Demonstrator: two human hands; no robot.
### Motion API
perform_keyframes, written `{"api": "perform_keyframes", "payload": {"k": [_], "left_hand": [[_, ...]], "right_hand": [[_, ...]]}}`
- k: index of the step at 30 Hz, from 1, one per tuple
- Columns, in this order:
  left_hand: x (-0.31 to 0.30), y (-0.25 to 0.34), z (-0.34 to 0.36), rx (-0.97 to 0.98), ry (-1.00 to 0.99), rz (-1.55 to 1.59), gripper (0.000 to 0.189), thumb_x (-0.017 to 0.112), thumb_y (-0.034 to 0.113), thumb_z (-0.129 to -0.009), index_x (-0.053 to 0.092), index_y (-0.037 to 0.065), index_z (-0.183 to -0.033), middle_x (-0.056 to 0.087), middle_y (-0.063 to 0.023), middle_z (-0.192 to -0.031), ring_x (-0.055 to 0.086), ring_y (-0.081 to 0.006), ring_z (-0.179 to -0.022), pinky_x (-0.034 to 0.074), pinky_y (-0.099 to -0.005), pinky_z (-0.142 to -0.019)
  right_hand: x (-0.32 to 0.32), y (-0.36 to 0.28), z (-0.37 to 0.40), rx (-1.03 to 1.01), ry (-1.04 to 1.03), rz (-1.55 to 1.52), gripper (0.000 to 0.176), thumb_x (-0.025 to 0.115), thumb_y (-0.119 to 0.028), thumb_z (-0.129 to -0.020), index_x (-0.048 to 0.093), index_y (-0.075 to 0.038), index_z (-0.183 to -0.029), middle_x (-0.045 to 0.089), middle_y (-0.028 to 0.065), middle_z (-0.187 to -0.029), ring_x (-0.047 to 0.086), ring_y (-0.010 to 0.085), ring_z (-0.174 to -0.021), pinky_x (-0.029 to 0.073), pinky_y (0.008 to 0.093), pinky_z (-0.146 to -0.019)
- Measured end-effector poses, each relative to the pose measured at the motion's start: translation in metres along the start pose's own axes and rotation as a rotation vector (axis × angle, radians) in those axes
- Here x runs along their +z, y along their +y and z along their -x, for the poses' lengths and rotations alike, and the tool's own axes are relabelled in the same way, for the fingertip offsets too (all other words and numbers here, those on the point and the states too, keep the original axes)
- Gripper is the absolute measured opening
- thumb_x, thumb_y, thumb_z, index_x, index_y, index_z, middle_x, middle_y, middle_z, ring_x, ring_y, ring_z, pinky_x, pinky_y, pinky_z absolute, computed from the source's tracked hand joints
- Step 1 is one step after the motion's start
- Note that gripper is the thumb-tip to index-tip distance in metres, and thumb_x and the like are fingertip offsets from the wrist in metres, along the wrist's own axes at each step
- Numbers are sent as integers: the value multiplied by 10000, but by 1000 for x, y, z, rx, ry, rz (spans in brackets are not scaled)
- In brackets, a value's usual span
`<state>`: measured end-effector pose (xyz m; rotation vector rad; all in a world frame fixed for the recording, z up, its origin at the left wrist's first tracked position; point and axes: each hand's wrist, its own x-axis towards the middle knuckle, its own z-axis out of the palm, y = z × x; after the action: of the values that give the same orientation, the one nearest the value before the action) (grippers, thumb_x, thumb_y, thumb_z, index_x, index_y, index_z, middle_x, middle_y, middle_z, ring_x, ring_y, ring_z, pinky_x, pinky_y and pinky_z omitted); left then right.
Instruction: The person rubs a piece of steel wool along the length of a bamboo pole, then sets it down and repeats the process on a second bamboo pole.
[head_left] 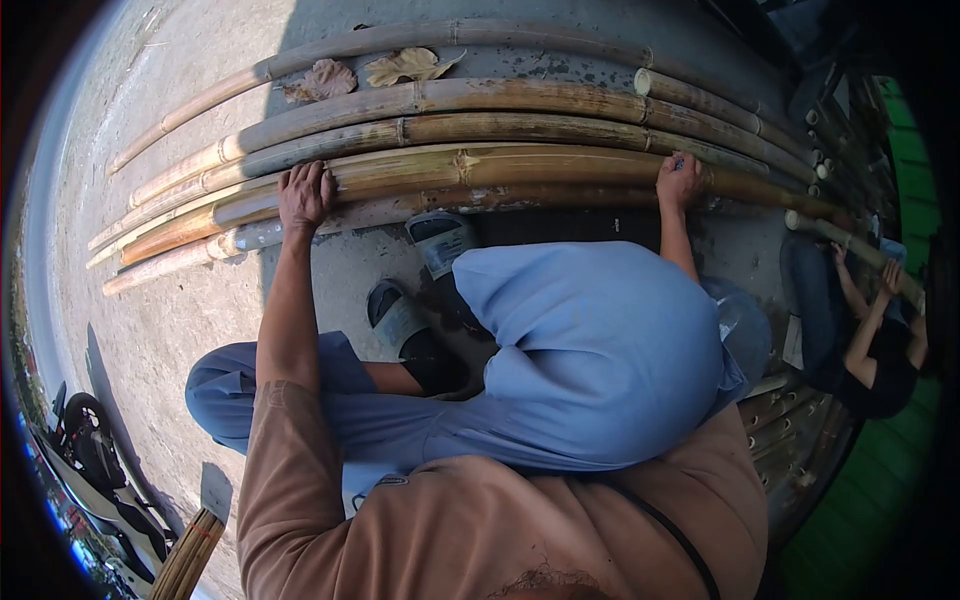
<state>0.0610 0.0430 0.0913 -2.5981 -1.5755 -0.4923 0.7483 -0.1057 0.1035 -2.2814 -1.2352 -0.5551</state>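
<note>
Several long bamboo poles lie side by side on the ground in front of me. My left hand (pixel 305 195) curls its fingers over one thick yellow-brown bamboo pole (pixel 550 166). Farther along the same pole, my right hand (pixel 681 181) is closed like a fist and rests on it. A small bluish bit shows between its fingers, too little to name. A greyer bamboo pole (pixel 375 212) runs nearest my feet, just beside the held one. Beyond it lies a darker bamboo pole (pixel 520 127). The undersides of both hands are hidden.
Two dry leaves (pixel 408 66) lie among the far poles. My sandals (pixel 440 243) are close to the near pole. At right, another person (pixel 870 350) has their hands on a bamboo pole (pixel 850 243). More cut bamboo (pixel 785 425) is stacked there. A motorbike (pixel 95 470) stands lower left.
</note>
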Motion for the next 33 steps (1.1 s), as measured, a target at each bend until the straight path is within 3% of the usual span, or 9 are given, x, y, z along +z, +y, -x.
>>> {"api": "perform_keyframes", "payload": {"k": [4, 6, 9, 11, 17, 25, 28, 30, 33], "left_hand": [[1, -6, -3, -96, 0, -47, 372, 502, 381, -1056, 701, 83, -1155, 713, -137, -1150, 631, -326, -1158, 427, -497, -1024], [-2, 17, -22, -96, -152, -16, 392, 482, 392, -1066, 697, 81, -1170, 705, -142, -1180, 625, -335, -1181, 421, -511, -1025], [-2, 77, -40, -82, -320, -1, 408, 471, 421, -1079, 703, 89, -1126, 704, -148, -1168, 625, -344, -1183, 428, -519, -1001], [9, 101, -43, -84, -165, 29, 413, 481, 428, -1080, 724, 95, -1049, 733, -142, -1085, 662, -350, -1102, 447, -516, -959], [19, 100, -40, -90, -30, 41, 372, 501, 376, -1061, 724, 92, -972, 753, -135, -993, 689, -341, -1027, 447, -509, -951], [22, 102, -36, -123, 17, 52, 357, 511, 352, -1039, 735, 75, -1010, 753, -140, -1006, 691, -343, -1059, 467, -504, -939], [15, 101, -57, -185, -223, 57, 374, 496, 364, -1032, 746, 87, -1051, 756, -141, -1018, 690, -335, -1105, 478, -529, -954], [-1, 104, -76, -237, -485, 14, 376, 489, 376, -1022, 757, 123, -1094, 761, -152, -1051, 693, -321, -1133, 484, -549, -962], [23, 97, -57, -181, -243, 92, 396, 466, 396, -1031, 760, 149, -1128, 735, -163, -1142, 666, -332, -1161, 490, -578, -959]], "right_hand": [[28, -45, 14, -24, 29, -42, 157, 627, -187, -897, 699, -78, -985, 673, 171, -1027, 638, 413, -1016, 510, 554, -935], [26, -141, 38, -174, -21, -214, 108, 635, -170, -878, 669, -68, -873, 653, 156, -880, 626, 402, -922, 497, 564, -890], [13, -290, 97, -400, -229, -530, 157, 650, -200, -895, 646, -43, -889, 637, 185, -949, 612, 397, -962, 474, 537, -933], [11, -351, 123, -567, -237, -568, 170, 662, -210, -894, 649, -43, -926, 645, 187, -969, 626, 390, -993, 473, 532, -955], [14, -284, 89, -287, -263, -429, 153, 651, -209, -889, 684, -60, -895, 664, 172, -962, 644, 377, -971, 489, 527, -936], [27, -7, -12, 119, -71, -84, 164, 624, -188, -922, 704, -48, -949, 657, 205, -1009, 628, 425, -1008, 526, 570, -872], [43, -63, 9, -31, -31, -118, 136, 606, -149, -900, 694, -47, -884, 656, 184, -952, 629, 422, -962, 518, 556, -895], [26, -166, 38, -145, 40, -168, 115, 614, -140, -886, 680, -51, -853, 638, 173, -913, 625, 408, -912, 518, 547, -857], [11, -297, 110, -383, -194, -573, 104, 668, -157, -859, 633, -62, -882, 604, 161, -953, 609, 388, -968, 499, 521, -946]]}}
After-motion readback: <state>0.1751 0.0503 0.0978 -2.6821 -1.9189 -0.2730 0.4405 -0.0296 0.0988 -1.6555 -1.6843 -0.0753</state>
